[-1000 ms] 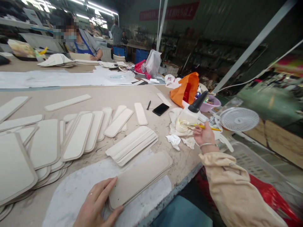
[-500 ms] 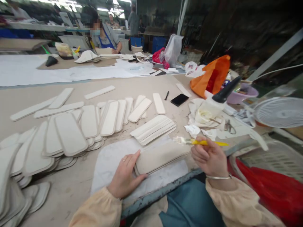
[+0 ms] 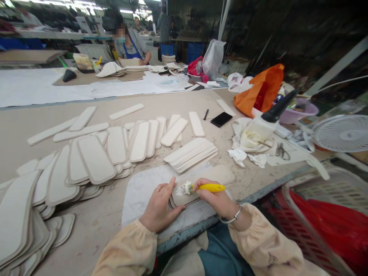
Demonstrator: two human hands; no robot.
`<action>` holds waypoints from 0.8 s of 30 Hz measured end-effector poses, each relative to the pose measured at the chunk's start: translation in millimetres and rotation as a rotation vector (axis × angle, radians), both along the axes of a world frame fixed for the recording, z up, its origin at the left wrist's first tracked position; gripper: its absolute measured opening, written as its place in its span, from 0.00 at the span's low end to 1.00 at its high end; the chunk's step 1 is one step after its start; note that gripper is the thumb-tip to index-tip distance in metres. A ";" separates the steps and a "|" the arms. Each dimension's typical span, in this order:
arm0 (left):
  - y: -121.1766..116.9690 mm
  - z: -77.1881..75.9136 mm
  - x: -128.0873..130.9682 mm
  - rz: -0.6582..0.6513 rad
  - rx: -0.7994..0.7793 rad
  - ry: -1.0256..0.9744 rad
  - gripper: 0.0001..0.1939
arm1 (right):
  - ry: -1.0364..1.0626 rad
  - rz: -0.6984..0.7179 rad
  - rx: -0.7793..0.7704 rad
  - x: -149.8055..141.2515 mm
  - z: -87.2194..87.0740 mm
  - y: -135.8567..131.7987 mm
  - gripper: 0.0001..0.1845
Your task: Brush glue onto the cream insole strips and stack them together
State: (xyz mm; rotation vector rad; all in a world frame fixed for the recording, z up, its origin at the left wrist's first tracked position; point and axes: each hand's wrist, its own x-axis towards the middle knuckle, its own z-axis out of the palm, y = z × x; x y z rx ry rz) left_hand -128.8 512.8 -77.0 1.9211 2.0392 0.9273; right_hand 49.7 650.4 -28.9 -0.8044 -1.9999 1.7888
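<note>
My right hand (image 3: pixel 214 195) is closed around a yellow-handled brush (image 3: pixel 211 187). White paste clings to its bristles, which press on the left part of a beige, round-cornered panel (image 3: pixel 220 174). A wet white smear shows on the panel there. My left hand (image 3: pixel 161 203) rests against the panel's left end, fingers stretched out and thumb spread along the near edge. More of the same panels seem to lie under the top one. Beneath them is a white sheet (image 3: pixel 136 191). Just beyond lies a fanned stack of narrow pale strips (image 3: pixel 191 153).
Overlapping rows of pale panels (image 3: pixel 96 159) cover the left side. Toward the right are a black phone (image 3: pixel 221 119), a white container (image 3: pixel 257 132) with paste, scissors (image 3: pixel 281 151) and an orange bag (image 3: pixel 258 90). A red basket (image 3: pixel 304 218) stands beside the table edge. A co-worker (image 3: pixel 132 46) sits opposite.
My right hand has brought the brush left and down, from above the panel's right end onto its left part. The left hand stays at the panel's end. The view has shifted slightly.
</note>
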 end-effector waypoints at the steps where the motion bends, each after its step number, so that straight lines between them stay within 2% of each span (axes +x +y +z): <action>1: 0.0 0.1 0.1 -0.002 -0.003 0.005 0.49 | -0.019 -0.038 0.009 5.0 -1.0 5.3 0.05; 10: -0.6 -3.9 -0.7 0.000 0.003 0.055 0.44 | -0.129 -0.391 0.080 70.7 -5.2 64.5 0.07; 14: -0.1 -3.5 -0.7 -0.007 0.011 0.072 0.45 | -0.122 -0.496 0.111 83.8 -0.8 65.6 0.06; 17: 0.2 -0.3 0.4 -0.012 -0.006 0.077 0.46 | -0.050 -0.415 -0.007 72.1 2.1 41.4 0.07; 21: -0.2 2.1 1.7 -0.017 -0.010 0.071 0.47 | 0.033 -0.173 -0.230 35.7 2.7 -2.4 0.07; 24: -0.8 1.7 2.0 -0.020 0.001 0.057 0.46 | 0.014 -0.043 -0.264 10.7 0.8 -21.6 0.07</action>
